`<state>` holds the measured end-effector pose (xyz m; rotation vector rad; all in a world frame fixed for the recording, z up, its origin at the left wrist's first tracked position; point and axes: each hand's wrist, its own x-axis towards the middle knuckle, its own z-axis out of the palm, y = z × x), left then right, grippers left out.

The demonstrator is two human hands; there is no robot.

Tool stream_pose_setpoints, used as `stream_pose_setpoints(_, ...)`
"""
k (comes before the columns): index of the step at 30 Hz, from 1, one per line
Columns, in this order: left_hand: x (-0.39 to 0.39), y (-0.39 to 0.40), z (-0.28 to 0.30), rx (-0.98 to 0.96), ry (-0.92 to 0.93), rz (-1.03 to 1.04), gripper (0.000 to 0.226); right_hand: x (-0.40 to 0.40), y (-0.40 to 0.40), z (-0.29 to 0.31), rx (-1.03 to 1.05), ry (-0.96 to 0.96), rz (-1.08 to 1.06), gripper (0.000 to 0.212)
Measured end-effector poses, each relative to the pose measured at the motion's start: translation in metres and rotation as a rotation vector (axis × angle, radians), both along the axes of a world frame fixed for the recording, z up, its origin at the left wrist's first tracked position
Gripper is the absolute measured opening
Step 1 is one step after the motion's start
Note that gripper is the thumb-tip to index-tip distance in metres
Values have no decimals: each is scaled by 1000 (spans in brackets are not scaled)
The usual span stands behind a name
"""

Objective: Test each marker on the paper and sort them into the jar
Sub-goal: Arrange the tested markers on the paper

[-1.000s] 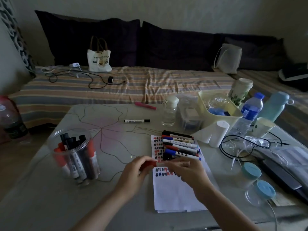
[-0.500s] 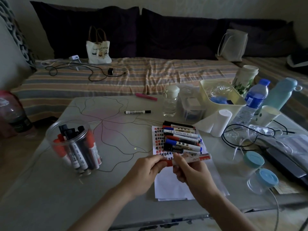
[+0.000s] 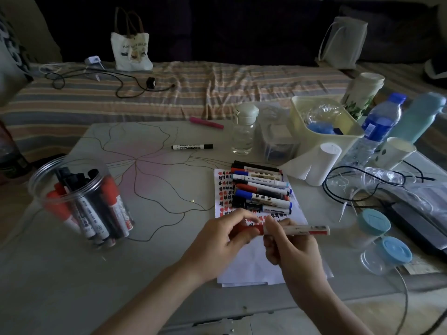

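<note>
over the paper (image 3: pixel 256 267) the left hand (image 3: pixel 217 240) pinches the red cap (image 3: pixel 250 230) while the right hand (image 3: pixel 290 250) grips the red marker (image 3: pixel 302 230) barrel, likely to steady it for capping or uncapping.

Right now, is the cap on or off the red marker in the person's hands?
On, it seems: the red cap sits flush against the marker barrel, pinched by the left hand; no tip shows.

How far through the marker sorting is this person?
Partway. Several markers already stand in the jar, and the paper carries rows of test marks. The left hand grips the cap end and the right hand the barrel of a red marker. The marker pile remains.
</note>
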<state>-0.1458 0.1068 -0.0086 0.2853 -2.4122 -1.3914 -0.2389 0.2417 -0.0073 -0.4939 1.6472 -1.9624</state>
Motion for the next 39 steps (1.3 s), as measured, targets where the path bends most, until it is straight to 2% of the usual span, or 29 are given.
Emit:
stream_pose_setpoints(2,-3,2,-1,-66,35,-31,21,1,-3,-1,-23,-67,35,25)
stream_pose_setpoints(5,-2,-4,2,-6,-43,-29,28,-2,1,-4,-50,6,41,25)
stream_pose_setpoints(8,15,-36,-3,134,-136,180,37,-31,23,-2,-106,30,-156,30)
stream_pose_setpoints(10,24,-48,-9,131,-143,180,32,-52,39,-1,-4,123,-159,30)
stream_pose_setpoints(13,16,-37,-23,0,-175,79,15,-65,42,-10,199,223,-48,21)
stream_pose_setpoints(15,5,-32,-34,-77,-131,132,19,-72,38,-15,231,231,-110,17)
stream_pose_setpoints(18,-6,-41,-48,-106,-70,258,21,-90,35,-22,344,341,-188,12)
stream_pose_setpoints(21,-13,-52,-62,-137,-49,268,24,-101,28,-34,471,427,-201,12)
stream_pose_setpoints(25,-16,-61,-74,-160,-33,261,29,-111,18,-46,503,465,-223,21)
stream_pose_setpoints(39,-17,-60,-76,-123,-3,256,26,-120,16,-69,640,513,-343,22)
